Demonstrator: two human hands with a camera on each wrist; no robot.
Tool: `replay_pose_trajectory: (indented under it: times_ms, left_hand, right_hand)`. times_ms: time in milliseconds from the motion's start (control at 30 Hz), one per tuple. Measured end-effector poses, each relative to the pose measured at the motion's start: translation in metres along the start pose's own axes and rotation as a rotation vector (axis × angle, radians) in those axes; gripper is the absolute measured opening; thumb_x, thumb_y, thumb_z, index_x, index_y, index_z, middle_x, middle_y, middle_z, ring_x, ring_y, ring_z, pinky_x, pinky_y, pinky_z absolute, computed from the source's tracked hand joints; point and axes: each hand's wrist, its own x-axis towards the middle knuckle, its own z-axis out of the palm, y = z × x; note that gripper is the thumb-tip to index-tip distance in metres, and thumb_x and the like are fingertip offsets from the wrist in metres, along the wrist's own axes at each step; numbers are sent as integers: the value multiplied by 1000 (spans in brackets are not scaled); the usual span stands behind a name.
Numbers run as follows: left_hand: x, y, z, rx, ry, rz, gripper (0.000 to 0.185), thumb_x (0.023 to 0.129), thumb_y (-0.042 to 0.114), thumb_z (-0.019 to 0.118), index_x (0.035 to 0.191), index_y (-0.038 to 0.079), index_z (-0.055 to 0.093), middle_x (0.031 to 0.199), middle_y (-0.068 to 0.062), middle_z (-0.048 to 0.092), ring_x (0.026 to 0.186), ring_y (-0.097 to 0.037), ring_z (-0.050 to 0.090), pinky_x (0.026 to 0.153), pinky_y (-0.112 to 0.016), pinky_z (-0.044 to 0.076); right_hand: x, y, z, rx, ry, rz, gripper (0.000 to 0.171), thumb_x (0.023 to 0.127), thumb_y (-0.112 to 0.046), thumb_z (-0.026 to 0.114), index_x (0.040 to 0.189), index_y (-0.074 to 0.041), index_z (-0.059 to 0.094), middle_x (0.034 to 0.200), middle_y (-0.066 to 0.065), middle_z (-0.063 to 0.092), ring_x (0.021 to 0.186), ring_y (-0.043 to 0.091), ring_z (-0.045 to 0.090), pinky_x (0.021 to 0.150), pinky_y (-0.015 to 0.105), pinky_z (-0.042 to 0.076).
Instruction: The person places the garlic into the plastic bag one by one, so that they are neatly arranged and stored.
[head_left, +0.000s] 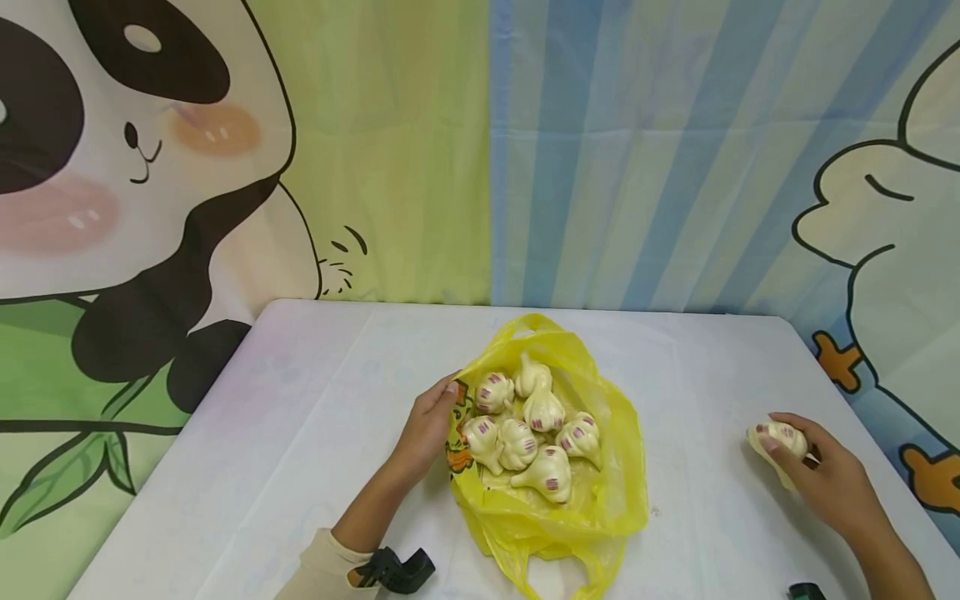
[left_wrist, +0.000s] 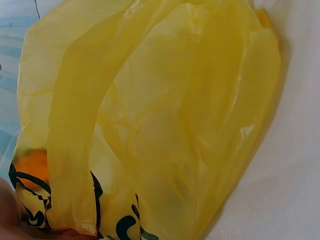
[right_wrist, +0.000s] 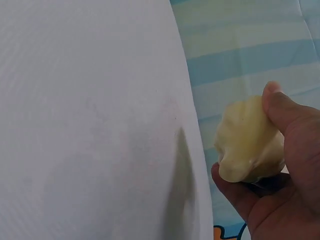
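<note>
Yellow bag [head_left: 600,492] holds seven garlic bulbs [head_left: 517,442]; right hand [head_left: 825,479] grips one.

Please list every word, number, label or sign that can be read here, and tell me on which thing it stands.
No text can be read.
yellow plastic bag: a black and orange print beside the left hand, too crumpled and cut off to read.
backdrop cloth: cartoon drawings only, no words.
</note>
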Motion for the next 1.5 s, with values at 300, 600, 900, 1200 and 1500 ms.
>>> replay_pose_trajectory:
  times_ms: [300,600,900,1200,1500]
  left_hand:
    - [0,0,-4,-8,-1,-12,45,108,26,34,144,2,45,140,-12,51,130,-25,45,108,-45,34]
    - [2,0,-3,8,-5,-10,46,108,27,34,144,2,45,139,-12,52,126,-25,48,107,-45,35]
    - [1,2,0,9,-2,-1,46,107,26,33,144,1,44,141,-12,50,130,-25,45,109,-45,33]
    - [1,3,0,15,7,-2,45,107,25,34,144,1,45,140,-13,51,130,-26,45,109,-45,33]
    - [-1,0,-1,14,4,-21,45,107,25,34,143,2,46,138,-13,53,127,-26,48,107,-46,35]
  right_hand:
    - [4,-23,-1,14,11,-168,50,98,-29,61,137,-1,48,124,29,48,85,-4,41,62,7,44]
    - [9,-45,-3,12,-7,-221,47,98,-29,62,137,-5,50,127,27,50,88,2,44,66,5,43]
    - [11,-75,-6,46,-42,-293,44,97,-27,63,135,-7,52,132,24,49,92,-5,44,71,3,42]
    - [12,-105,-1,70,-108,-421,41,93,-16,68,132,-9,56,129,18,54,95,-5,49,73,11,48]
    - [10,-129,5,109,-178,-515,38,93,-10,67,130,-9,57,125,11,56,100,-2,51,79,13,48]
